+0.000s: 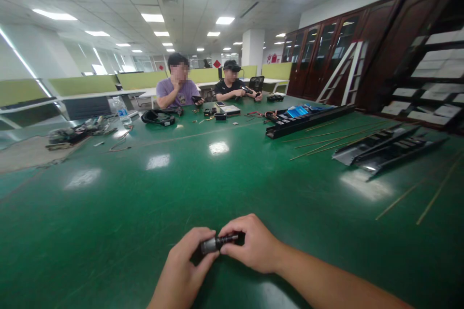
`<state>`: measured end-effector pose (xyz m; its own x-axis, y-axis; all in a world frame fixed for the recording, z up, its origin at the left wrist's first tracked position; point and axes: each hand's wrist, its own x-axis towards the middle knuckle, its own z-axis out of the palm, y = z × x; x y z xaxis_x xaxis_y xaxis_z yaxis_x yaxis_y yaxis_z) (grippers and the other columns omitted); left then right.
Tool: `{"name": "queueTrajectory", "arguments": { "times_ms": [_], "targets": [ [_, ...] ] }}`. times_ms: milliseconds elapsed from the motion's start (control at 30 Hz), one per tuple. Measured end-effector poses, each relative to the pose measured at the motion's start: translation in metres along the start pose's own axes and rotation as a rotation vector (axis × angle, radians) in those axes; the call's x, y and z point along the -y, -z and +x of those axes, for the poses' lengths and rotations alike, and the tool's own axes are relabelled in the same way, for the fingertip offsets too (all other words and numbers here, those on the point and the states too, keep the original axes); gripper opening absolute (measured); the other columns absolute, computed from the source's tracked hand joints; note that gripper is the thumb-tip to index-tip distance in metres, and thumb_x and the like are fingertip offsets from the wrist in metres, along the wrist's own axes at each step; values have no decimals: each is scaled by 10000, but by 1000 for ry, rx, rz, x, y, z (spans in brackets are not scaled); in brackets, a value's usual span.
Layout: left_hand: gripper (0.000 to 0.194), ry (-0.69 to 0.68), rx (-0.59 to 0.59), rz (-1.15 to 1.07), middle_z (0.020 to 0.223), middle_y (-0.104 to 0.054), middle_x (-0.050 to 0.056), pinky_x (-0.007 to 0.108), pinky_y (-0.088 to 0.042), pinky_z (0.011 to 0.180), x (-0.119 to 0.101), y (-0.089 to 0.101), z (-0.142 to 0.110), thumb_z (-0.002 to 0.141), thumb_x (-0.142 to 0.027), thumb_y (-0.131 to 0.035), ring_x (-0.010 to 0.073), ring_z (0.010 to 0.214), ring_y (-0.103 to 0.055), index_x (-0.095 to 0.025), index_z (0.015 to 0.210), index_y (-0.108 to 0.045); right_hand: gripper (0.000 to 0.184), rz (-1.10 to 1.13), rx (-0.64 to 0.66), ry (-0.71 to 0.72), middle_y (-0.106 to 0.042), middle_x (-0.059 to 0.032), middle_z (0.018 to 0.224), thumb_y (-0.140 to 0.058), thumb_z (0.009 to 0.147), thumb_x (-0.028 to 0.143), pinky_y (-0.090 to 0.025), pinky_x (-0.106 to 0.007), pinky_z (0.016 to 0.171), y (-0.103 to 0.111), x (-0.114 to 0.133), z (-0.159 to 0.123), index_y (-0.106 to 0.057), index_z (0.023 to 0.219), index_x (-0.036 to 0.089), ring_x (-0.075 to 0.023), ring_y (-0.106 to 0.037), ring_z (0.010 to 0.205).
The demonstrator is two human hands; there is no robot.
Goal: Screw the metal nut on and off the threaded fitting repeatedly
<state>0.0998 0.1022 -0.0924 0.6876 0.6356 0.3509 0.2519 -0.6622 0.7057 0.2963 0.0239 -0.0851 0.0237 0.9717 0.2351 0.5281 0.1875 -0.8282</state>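
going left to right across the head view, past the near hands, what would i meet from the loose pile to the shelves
pile of loose parts → clear plastic bottle → person in purple shirt → person in black shirt → stepladder → white stacks on dark shelves

Head view [232, 154] — forward and down over the table [145, 212], hands close.
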Motion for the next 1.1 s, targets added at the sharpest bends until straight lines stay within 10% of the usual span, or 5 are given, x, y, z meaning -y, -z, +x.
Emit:
{"name": "queueTrajectory", "arguments": {
  "times_ms": [467,733,1100],
  "targets": [
    [268,-297,-33,-23,948,-724,55,224,-591,779,23,-15,-3,845,-182,-670,180,865,-704,-265,1093,-611,165,15,3,-215,-738,-5,736,-743,702,200,-442,-263,686,-20,-19,-18,-788,846,268,-179,-657,693],
    [253,-52,-1,24,1034,-712,26,269,-571,867,5,-3,2,821,-202,-714,184,952,-684,-281,1057,-669,148,64,-9,-180,-729,8,729,-684,750,221,-429,-244,629,-4,-1,-6,-786,857,226,-158,-631,666],
    [213,-99,-49,101,1027,-710,52,284,-572,858,-1,-2,-6,841,-250,-692,199,948,-686,-252,1053,-667,153,114,-21,-124,-692,4,700,-709,689,203,-425,-231,599,-7,-3,-7,-755,834,187,-137,-581,618]
  ]
}}
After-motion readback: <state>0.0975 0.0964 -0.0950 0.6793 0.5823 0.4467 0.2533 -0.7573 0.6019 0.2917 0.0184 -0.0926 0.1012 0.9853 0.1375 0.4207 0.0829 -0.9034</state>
